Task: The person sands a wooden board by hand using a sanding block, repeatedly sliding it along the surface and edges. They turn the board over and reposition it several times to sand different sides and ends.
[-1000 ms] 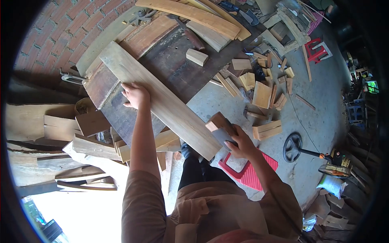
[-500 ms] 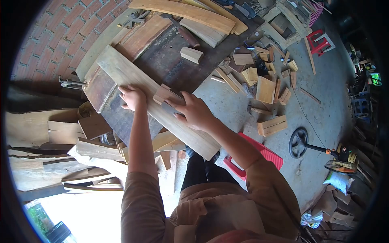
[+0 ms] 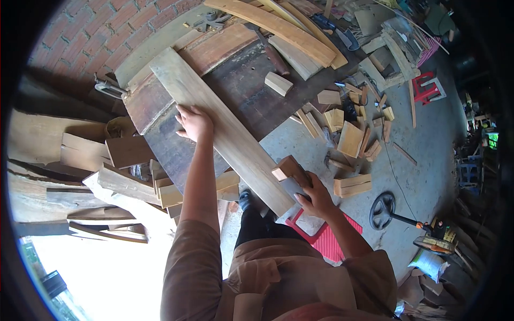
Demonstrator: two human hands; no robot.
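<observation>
A long pale wooden board (image 3: 225,125) lies slanted across the dark workbench (image 3: 160,136), its near end reaching past the bench edge toward my body. My left hand (image 3: 195,123) rests at the board's left edge, fingers spread and pointing left. In my right hand (image 3: 317,199) is a wooden sanding block (image 3: 289,170) with a grey sheet, seemingly sandpaper, hanging from its side. My fingers wrap its near side. The block is tilted and overlaps the right edge of the board near its near end.
On the bench are a small wood block (image 3: 278,84), a hammer (image 3: 273,56) and curved planks (image 3: 278,29). Offcuts (image 3: 350,139) litter the floor at right, near a red stool (image 3: 337,238) and a wheeled tool (image 3: 383,210). Boards (image 3: 128,182) are piled at left.
My right hand has slid the sanding block along the board from its middle toward the near end, and the block is now tilted. My left hand stays at the left edge. The view has shifted.
</observation>
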